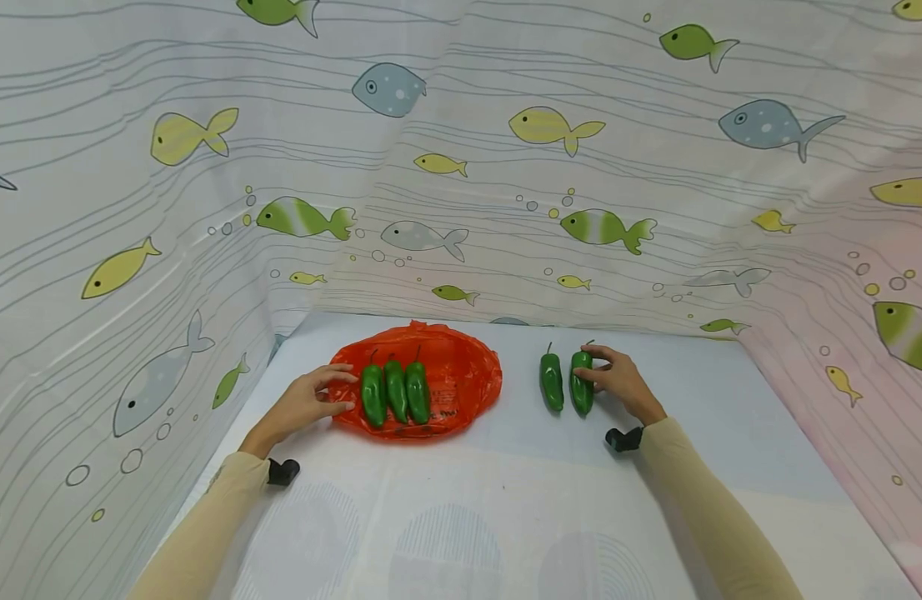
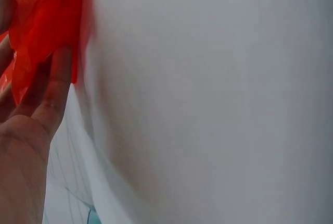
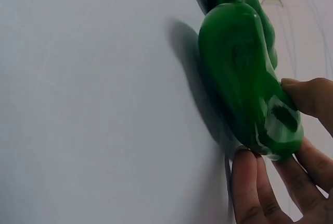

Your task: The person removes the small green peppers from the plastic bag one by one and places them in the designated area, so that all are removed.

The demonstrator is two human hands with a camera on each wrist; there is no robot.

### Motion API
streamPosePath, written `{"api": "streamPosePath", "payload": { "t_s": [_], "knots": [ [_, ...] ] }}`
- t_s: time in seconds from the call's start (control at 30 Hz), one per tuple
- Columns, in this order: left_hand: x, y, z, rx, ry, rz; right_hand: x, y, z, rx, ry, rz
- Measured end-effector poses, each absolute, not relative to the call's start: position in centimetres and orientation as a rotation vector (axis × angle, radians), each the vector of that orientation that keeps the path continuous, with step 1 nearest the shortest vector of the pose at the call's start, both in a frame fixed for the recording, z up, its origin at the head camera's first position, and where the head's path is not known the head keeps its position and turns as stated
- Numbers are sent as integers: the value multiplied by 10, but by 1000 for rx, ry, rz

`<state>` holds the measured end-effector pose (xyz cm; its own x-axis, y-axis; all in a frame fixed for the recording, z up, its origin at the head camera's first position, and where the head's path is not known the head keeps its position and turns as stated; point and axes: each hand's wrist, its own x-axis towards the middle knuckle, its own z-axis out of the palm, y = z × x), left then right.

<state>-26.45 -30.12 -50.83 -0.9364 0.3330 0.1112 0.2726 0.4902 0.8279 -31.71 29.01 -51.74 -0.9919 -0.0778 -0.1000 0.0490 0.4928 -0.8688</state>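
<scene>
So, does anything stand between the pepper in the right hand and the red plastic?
Yes, one thing: a second green pepper lies just left of the pepper in the right hand, on the straight line to the red plastic. Past it, nothing visible blocks the way.

The plastic bag [image 1: 482, 371] is lying on the tabletop [image 1: 506, 517], just right of the left hand [image 1: 303, 402], which is touching its left edge. On the bag, right of that hand's fingertips, three peppers [image 1: 396, 392] are lying side by side. Well to their right, one pepper [image 1: 582, 396] is sitting in the right hand [image 1: 618, 379]; whether it is touching the tabletop is hard to tell. Another pepper [image 1: 551, 383] is lying just left of it. Beyond both hands, the cloth [image 1: 491, 187] is hanging.
</scene>
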Motion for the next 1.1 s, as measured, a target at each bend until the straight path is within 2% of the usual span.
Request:
{"api": "streamPosePath", "payload": {
  "t_s": [0.53, 1.1],
  "knots": [
    [-266, -304, -508, 543, 2677, 1412, -317, 290, -512, -11, 2586, -1520],
    [-265, -305, -507, 551, 2669, 1412, -305, 286, -484, -32, 2700, -1569]
  ]
}}
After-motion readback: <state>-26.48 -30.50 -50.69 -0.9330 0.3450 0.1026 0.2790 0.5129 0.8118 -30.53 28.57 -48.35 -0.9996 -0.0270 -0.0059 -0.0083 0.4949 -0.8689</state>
